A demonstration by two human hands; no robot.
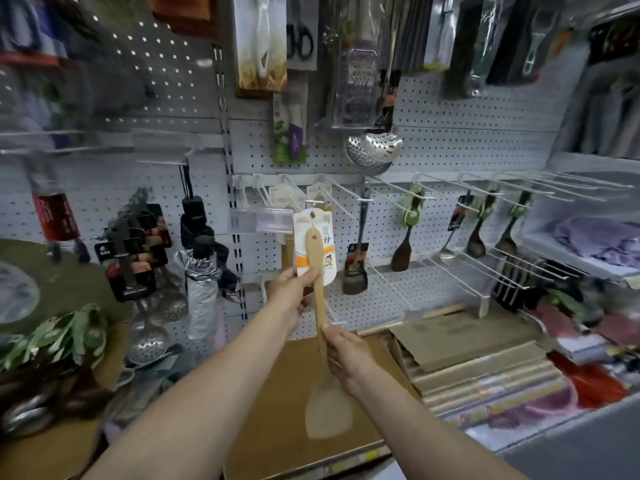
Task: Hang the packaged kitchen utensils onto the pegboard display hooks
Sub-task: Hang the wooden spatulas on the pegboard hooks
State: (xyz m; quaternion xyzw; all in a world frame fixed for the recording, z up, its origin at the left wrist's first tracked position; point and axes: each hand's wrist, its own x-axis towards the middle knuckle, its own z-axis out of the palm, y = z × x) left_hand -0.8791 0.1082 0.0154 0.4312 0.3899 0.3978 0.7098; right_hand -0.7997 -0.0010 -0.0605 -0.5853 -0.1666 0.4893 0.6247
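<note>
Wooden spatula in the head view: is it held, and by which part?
Yes. The left hand pinches the wooden spatula at its card label; the right hand grips the lower handle, above the blade.

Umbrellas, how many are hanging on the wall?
2. A silver umbrella hangs left of the person's hands, and a black umbrella hangs just above and behind it. More may be hidden behind them.

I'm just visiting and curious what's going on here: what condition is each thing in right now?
Wooden spatula: upright, held in both hands, card at the hook tip.
Left hand: pinching the card's lower edge.
Right hand: gripping the handle low down.
Display hook: tip at the card's hole.
Black spatula: hanging.
Cardboard box: lying under the arms.
</note>
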